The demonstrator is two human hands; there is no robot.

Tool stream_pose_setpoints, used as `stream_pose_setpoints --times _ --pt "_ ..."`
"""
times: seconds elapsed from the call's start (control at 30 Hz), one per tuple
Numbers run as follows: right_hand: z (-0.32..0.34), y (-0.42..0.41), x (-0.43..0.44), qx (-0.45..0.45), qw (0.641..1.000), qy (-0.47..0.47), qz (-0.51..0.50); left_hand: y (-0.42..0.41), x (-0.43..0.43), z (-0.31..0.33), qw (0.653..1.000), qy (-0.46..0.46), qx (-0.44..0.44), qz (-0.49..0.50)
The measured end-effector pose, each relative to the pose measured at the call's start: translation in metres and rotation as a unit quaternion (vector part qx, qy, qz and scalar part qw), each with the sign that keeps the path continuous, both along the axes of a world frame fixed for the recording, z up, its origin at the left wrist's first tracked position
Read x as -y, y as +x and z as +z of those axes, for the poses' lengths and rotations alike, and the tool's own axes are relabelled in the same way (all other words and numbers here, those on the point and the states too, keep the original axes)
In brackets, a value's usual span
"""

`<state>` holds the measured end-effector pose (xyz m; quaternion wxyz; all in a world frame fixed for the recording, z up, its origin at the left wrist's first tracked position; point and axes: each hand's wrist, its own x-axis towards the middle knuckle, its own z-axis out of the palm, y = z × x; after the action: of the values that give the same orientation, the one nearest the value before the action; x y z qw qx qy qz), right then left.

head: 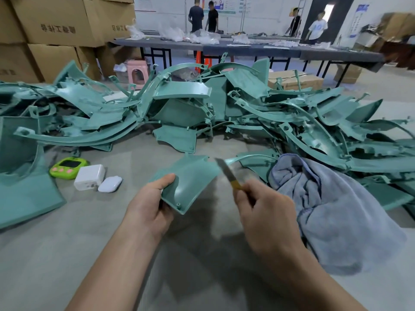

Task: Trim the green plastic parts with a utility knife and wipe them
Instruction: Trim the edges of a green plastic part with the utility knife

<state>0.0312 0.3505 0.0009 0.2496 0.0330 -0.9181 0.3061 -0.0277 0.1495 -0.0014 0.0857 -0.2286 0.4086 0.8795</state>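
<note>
My left hand [150, 206] grips a small curved green plastic part [190, 180] by its lower left edge, holding it up above the floor. My right hand [262, 205] holds a utility knife [226, 173] with a yellow handle. Its blade points up and left, its tip just off the part's right edge. A grey-blue cloth [332, 207] lies crumpled on the floor to the right of my right hand. A big heap of green plastic parts [202, 108] spreads across the floor in front of me.
A green timer [68, 167], a white charger block [89, 177] and a white earbud case [110, 184] lie on the floor at left. A large green panel [24, 187] sits at far left. Cardboard boxes [56, 21], long tables [247, 50] and standing people fill the background.
</note>
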Motion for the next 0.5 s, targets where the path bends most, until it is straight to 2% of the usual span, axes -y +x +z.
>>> stream_pose_setpoints --times 0.07,0.17,0.23,0.3,0.37,0.43,0.5 --pt "0.001 -0.001 -0.006 -0.009 1.000 -0.021 -0.004 0.001 -0.001 0.000 1.000 0.004 0.003 -0.002" --pt "-0.001 0.009 -0.001 0.009 0.995 -0.016 0.102 0.001 -0.002 0.001 1.000 0.018 0.005 0.001" --pt "-0.004 0.010 0.003 0.016 0.992 0.011 0.127 0.001 -0.001 0.002 1.000 0.023 0.005 -0.001" --pt "0.000 0.000 -0.002 0.004 0.998 0.013 0.055 0.001 0.000 0.001 1.000 0.024 0.003 0.000" --pt "0.004 -0.010 -0.009 -0.004 1.000 -0.025 -0.017 0.002 0.001 0.000 1.000 0.012 0.003 -0.006" --pt "0.005 -0.008 -0.011 -0.009 0.998 -0.059 0.025 0.002 -0.001 -0.001 1.000 0.004 0.003 -0.007" --pt "0.003 0.003 -0.002 -0.001 0.993 -0.030 0.111 0.001 -0.002 -0.001 1.000 0.004 0.003 -0.008"
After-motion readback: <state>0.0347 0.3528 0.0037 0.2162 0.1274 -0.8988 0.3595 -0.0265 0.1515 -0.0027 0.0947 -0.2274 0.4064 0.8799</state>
